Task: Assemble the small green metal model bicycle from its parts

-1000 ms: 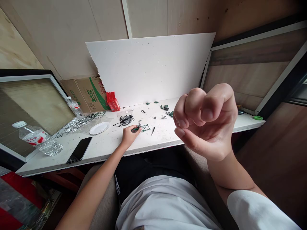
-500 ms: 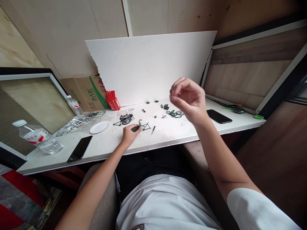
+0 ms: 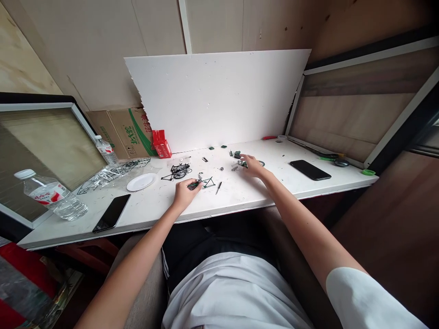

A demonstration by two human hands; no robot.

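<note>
My left hand (image 3: 185,193) is closed on a small dark green model bicycle frame (image 3: 208,182), whose thin tubes stick out to the right of the fingers. Just right of that frame lies a small screwdriver (image 3: 218,188). My right hand (image 3: 252,166) reaches over the small parts at the right, fingers extended and apart, partly covering green bicycle pieces (image 3: 262,163). Beyond its fingertips sit small dark green blocks (image 3: 237,154). Left of the held frame lies a cluster of black bicycle parts (image 3: 180,171).
On the white table (image 3: 236,196) are a white plate (image 3: 141,182), phones left (image 3: 112,213) and right (image 3: 310,170), and a water bottle (image 3: 56,196). A red box (image 3: 161,144) and a cardboard box (image 3: 125,132) stand behind. A white board (image 3: 219,100) rises at the back.
My right hand has come down from in front of the white board to the parts on the table, its curled fingers now extended. My left hand stays on the bicycle frame.
</note>
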